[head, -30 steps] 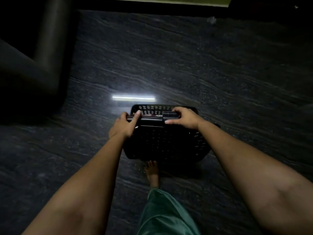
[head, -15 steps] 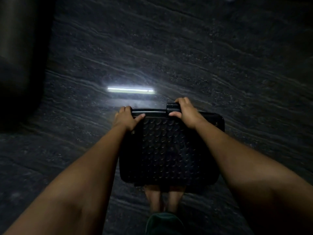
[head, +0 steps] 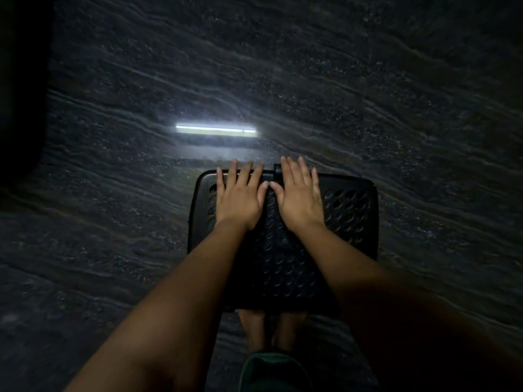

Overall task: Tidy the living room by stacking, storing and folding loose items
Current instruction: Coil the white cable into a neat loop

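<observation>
A black perforated plastic basket [head: 351, 210] lies flat on the dark floor in front of my feet, its holed face turned up. My left hand [head: 239, 198] rests palm down on the far left part of that face, fingers straight and reaching over the far edge. Beside it, my right hand [head: 300, 193] lies flat in the same way, thumb tips nearly touching. A small black handle piece [head: 277, 168] sticks out at the far edge between the two hands.
The floor [head: 368, 94] is dark veined stone with a bright strip of reflected light [head: 216, 129] just beyond the basket. A dark piece of furniture [head: 19, 94] fills the left edge. My bare feet [head: 271, 326] stand right behind the basket.
The basket went from upright to lying flat on the floor. Both hands let go of its top bar and now lie flat on its upturned face.
</observation>
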`<state>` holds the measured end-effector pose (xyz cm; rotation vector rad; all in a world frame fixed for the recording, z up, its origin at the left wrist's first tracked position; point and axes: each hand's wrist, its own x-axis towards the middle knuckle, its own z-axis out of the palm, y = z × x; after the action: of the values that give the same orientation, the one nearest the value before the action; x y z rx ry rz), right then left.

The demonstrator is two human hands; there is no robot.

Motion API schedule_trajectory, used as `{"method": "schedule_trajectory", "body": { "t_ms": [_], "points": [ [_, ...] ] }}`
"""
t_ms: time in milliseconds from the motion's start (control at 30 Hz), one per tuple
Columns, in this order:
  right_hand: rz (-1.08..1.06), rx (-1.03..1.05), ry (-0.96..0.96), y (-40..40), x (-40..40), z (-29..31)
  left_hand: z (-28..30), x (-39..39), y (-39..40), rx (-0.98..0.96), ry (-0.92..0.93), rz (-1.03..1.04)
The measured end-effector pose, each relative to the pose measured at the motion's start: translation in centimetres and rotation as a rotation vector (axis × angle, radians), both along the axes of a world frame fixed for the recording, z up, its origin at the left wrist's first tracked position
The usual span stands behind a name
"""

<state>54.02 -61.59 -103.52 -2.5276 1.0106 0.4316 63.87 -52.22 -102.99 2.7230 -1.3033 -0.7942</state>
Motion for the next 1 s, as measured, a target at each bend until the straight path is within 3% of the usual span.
{"method": "schedule_trajectory", "body": {
  "t_ms": [167,333,467,533,667,733,800,867,1000],
  "points": [
    [0.004,-0.056,0.022,0.2,0.1,-0.9,-1.1,-0.2,0.1,0.062,0.024,0.005],
    [-0.014,0.027,0.087,-0.4,0.8,-0.3,-0.6,0.2,-0.8,0.121,0.097,0.017],
    [-0.006,0.117,-0.002,-0.5,-0.4,0.8,0.0,0.1,1.1,-0.019,0.053,0.047],
    [-0.155,0.007,-0.047,-0.3,-3.2,1.6,0.6,-0.7,3.7,-0.134,-0.009,0.304],
    [-0.891,-0.213,-0.040,0.7,-12.6,2.2,0.3,-3.5,11.1,-0.169,-0.053,1.089],
    [-1.304,-0.034,-0.065,1.0,-17.0,0.7,-0.2,-4.9,14.0,-0.177,0.142,1.511],
    [-1.599,0.344,-0.134,1.9,-19.7,-0.9,-0.4,-6.6,15.5,-0.140,0.493,1.831],
    [-1.654,0.637,-0.216,3.3,-20.7,-1.3,-0.5,-8.1,16.1,-0.183,0.718,1.901],
    [-1.632,0.766,-0.364,4.5,-20.5,-0.5,-0.9,-8.6,16.5,-0.402,0.917,1.905]
  ]
}}
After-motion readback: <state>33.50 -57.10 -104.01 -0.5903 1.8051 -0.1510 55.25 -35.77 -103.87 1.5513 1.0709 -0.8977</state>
